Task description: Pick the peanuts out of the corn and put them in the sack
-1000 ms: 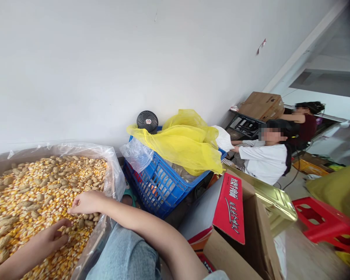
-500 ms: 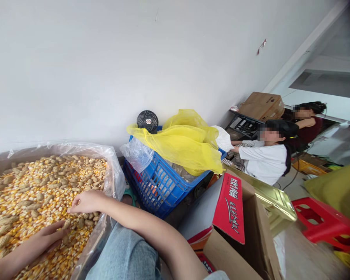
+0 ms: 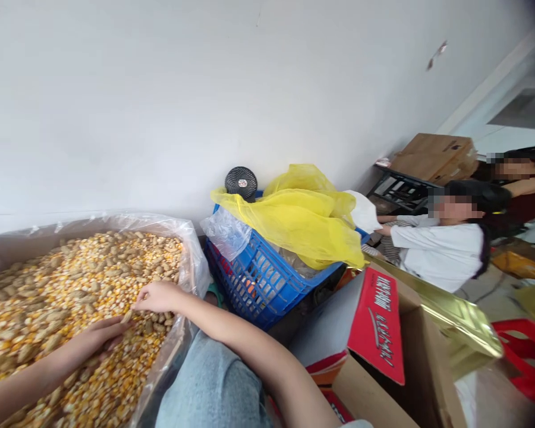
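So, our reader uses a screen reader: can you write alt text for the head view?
Two bare hands, left hand and right hand, pick through yellow corn kernels mixed with tan peanuts in a plastic-lined cardboard box. A blue plastic crate stands beside it.

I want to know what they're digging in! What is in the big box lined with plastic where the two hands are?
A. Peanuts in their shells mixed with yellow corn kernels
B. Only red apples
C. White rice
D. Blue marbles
A: both the left hand and the right hand rest on a heap of tan peanuts in their shells mixed with yellow corn kernels inside the plastic-lined box.
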Action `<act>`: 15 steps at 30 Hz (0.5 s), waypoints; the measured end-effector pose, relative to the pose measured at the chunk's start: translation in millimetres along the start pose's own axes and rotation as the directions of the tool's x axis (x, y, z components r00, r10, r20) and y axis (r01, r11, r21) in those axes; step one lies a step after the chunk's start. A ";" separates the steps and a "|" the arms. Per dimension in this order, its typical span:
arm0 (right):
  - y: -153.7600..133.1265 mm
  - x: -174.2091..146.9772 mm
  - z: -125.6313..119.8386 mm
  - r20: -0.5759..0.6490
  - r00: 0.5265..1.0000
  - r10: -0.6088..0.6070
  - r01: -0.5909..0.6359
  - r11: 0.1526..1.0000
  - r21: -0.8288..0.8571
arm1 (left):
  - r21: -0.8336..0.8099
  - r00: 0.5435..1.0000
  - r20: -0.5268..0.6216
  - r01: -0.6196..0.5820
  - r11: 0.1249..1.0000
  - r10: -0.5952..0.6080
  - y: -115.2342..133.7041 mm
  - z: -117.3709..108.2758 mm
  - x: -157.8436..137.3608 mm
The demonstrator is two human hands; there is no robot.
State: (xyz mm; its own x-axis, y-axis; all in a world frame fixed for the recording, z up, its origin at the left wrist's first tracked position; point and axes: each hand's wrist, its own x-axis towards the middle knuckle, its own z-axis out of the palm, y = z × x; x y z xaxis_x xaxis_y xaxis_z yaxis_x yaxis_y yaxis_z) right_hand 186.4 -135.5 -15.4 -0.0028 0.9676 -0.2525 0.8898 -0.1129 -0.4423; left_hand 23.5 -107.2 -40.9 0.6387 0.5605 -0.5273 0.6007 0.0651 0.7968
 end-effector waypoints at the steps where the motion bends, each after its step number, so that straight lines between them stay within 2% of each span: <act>1: 0.4 -0.6 1.0 -0.026 1.000 0.005 -0.004 1.000 0.021 | -0.118 0.998 0.063 0.001 0.993 0.007 2.9 -1.4 -2.8; 3: 1.1 -1.9 2.2 -0.060 0.998 0.006 -0.001 0.997 0.073 | -0.312 0.987 0.153 0.008 0.950 0.042 6.8 -4.4 -6.4; 5: 2.1 -2.5 3.1 -0.078 0.997 0.002 0.009 0.991 0.132 | -0.398 0.983 0.174 0.013 0.918 0.062 7.8 -7.2 -7.4; 9: 6.1 -0.8 6.6 -0.111 0.994 0.011 0.014 0.976 0.218 | -0.476 0.979 0.189 0.022 0.879 0.078 6.3 -10.7 -7.3; 15: 11.4 1.3 13.2 -0.110 0.994 -0.008 0.036 0.967 0.253 | -0.525 0.982 0.180 0.045 0.850 0.059 8.9 -13.2 -8.7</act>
State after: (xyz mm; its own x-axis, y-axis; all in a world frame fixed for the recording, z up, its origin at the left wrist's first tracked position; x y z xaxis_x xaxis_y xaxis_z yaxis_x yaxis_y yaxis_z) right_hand 190.5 -138.5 -32.1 0.0401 0.9874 -0.1529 0.7447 -0.1316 -0.6543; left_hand 17.0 -100.7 -25.3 0.7491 0.4055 -0.5239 0.2867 0.5145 0.8081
